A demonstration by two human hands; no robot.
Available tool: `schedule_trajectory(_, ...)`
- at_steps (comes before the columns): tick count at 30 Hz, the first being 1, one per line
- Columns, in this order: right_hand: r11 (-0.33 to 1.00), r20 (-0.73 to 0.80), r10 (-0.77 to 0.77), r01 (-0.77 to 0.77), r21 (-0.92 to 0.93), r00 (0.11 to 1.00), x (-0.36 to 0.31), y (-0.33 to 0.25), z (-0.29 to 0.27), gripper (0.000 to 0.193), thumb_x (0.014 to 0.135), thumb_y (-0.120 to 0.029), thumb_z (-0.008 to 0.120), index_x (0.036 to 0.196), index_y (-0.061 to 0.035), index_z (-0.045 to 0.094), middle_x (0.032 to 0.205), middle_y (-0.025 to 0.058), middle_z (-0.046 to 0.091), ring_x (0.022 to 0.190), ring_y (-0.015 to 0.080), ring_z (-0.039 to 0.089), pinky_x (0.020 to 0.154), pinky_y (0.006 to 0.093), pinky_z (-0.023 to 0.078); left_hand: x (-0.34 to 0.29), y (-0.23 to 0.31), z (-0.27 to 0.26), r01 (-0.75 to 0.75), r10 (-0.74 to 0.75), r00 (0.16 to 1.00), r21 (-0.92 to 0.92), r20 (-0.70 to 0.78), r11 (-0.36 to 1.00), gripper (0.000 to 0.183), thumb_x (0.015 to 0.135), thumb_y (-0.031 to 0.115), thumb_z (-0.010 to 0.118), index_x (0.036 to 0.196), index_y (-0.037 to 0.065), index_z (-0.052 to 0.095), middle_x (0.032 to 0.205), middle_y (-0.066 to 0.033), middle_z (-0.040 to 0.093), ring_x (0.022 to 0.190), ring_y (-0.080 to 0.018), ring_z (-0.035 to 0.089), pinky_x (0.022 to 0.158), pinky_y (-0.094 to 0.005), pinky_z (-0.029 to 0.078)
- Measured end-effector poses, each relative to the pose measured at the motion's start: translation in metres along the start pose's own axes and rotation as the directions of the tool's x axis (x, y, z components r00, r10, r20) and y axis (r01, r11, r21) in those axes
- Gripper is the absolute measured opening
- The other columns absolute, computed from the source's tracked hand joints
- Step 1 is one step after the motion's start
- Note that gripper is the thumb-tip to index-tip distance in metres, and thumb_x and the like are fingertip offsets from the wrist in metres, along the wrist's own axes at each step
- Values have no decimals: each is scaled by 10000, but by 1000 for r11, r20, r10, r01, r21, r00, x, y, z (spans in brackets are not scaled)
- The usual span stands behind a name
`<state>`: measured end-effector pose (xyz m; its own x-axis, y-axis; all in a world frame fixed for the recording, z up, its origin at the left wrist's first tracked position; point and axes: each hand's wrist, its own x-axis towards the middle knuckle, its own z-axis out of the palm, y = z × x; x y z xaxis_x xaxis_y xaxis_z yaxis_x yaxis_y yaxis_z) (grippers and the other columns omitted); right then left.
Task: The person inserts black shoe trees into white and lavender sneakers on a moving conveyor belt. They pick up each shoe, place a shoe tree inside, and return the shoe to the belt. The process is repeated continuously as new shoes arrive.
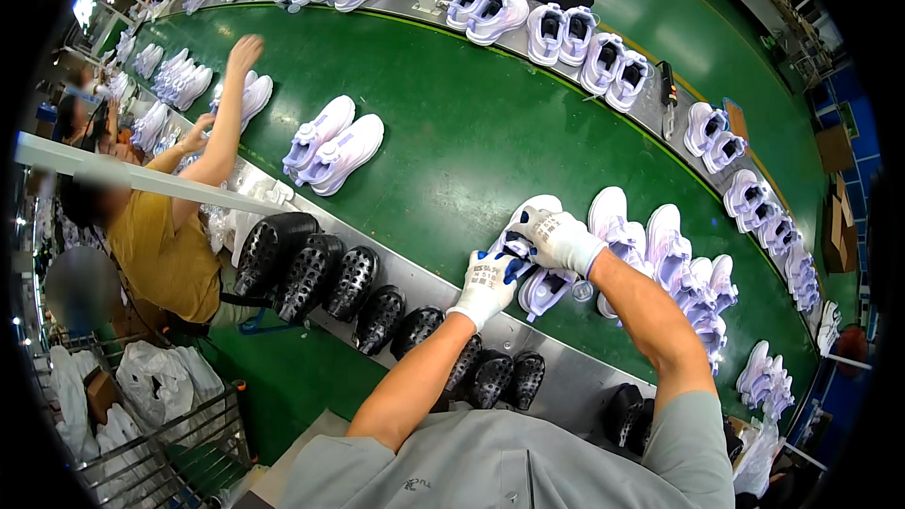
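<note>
1. shoe (528,236), white with lilac trim, is lying on the green belt (452,132) just past the steel ledge (566,368), at about 1 o'clock from the person's chest, and both gloved hands are working on it.
2. left hand (488,285) is closing on the near end of the shoe from 7 o'clock; it is best kept low and firm, so the shoe is not sliding on the belt.
3. right hand (564,239) is curling over the top of the shoe from 3 o'clock, fingers bent and pressing down; whether it is pinching a lace or only bracing the upper is too small to tell.
4. neighbouring shoes (660,245) are sitting close at 3 o'clock, some touching each other, so the right elbow is better kept tucked to avoid nudging them.
5. black perforated moulds (349,283) are lining up along the ledge from 9 to 6 o'clock, just under the left forearm; lifting the wrist a little is keeping the sleeve off them.
6. another worker in a mustard shirt (165,254) is reaching over the belt at 10 o'clock, well apart, toward a pair of shoes (335,146); no crowding is likely from that side.
</note>
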<state>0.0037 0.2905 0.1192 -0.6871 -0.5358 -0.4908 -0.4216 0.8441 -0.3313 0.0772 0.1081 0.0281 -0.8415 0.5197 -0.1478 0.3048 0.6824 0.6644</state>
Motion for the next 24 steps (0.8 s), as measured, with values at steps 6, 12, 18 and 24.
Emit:
schedule_trajectory(6,986,-47,160,-158,49,986,-20,-16,5,623,795,-174,679,1400,-136,535,1318,176,575,1177,349,617,961,441,515,20,21,-12,422,-414,906,-114,85,899,452,971,450,495,1152,97,710,1223,-150,677,1187,-325,588,1098,-464,344)
schedule_trajectory(12,988,-374,155,-146,55,914,-54,-21,39,656,759,-123,651,1399,-55,524,1393,188,542,1297,357,513,1094,476,396,20,19,-11,442,-440,895,-12,78,897,420,952,431,503,1100,109,729,1174,-121,705,1126,-338,615,1072,-473,370)
schedule_trajectory(18,951,-352,289,-225,211,890,-54,-38,66,598,820,-178,627,1400,-74,528,1402,165,538,1290,354,507,1111,482,371,18,9,-8,383,-382,922,2,61,924,384,935,411,554,1037,94,744,1156,-144,704,1122,-313,625,1103,-465,339)
schedule_trajectory(24,901,-458,432,-395,179,777,-15,-29,69,440,900,-420,638,1176,-78,659,1167,166,644,1118,341,599,940,490,447,11,-4,1,220,-221,974,-16,-43,975,322,935,344,540,960,87,733,1061,-125,708,1021,-299,632,998,-456,380)
